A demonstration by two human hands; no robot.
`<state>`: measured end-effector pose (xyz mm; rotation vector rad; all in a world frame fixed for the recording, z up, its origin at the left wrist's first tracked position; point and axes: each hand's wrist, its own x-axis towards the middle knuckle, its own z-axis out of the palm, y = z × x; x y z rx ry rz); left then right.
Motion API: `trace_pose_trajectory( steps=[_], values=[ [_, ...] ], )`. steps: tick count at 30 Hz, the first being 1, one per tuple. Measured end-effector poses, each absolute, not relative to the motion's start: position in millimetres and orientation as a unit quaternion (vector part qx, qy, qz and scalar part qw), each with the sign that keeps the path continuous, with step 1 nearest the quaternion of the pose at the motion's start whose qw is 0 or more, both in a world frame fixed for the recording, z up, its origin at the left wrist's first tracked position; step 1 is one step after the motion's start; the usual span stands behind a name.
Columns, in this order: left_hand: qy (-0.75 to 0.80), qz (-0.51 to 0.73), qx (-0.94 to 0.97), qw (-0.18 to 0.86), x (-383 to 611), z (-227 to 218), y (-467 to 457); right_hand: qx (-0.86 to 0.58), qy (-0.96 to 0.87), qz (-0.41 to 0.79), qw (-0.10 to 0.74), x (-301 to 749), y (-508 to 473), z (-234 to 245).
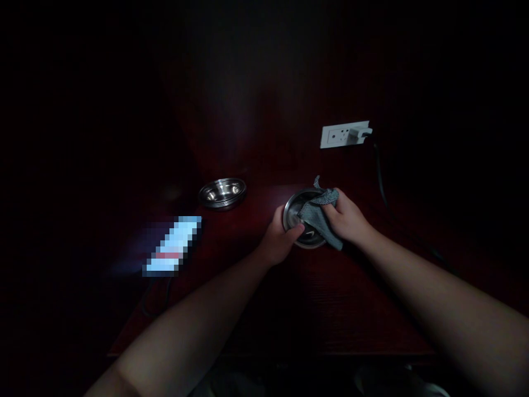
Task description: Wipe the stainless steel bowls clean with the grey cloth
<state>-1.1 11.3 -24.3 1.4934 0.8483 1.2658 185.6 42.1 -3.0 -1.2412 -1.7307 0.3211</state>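
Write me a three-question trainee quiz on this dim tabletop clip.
1. True or false: the left hand grips the rim of a metal bowl.
2. What does the right hand press into that bowl?
A. sponge
B. grey cloth
C. spoon
3. Where do the spare bowls sit on the table: left or right of the hands?

Key: 1 true; 2 B; 3 left.

Silver steel, grey cloth, dark red wood

The held bowl [303, 226] and the stacked bowls [222, 193] are shiny silver; the cloth [320, 216] is grey-blue with a fine weave pattern; the table [330, 298] is deep reddish-brown; the wall socket [344, 135] is white.
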Motion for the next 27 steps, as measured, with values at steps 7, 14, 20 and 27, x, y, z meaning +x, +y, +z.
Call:
trace_pose_trajectory(
  steps=[7,14,20,27],
  values=[
    [0.305,0.567,0.621,0.448,0,-13,2,-0.503,-0.707,0.142,0.476,184,43,-3],
    [0.342,0.57,0.586,0.463,-1,-31,17,-0.492,-0.728,0.161,0.45,183,40,-3],
    [0.365,0.523,0.572,0.516,-5,-35,22,-0.506,-0.73,0.149,0.434,185,40,-4],
    [0.334,0.484,0.583,0.561,-4,-27,17,-0.499,-0.735,0.131,0.439,189,39,0]
  ],
)
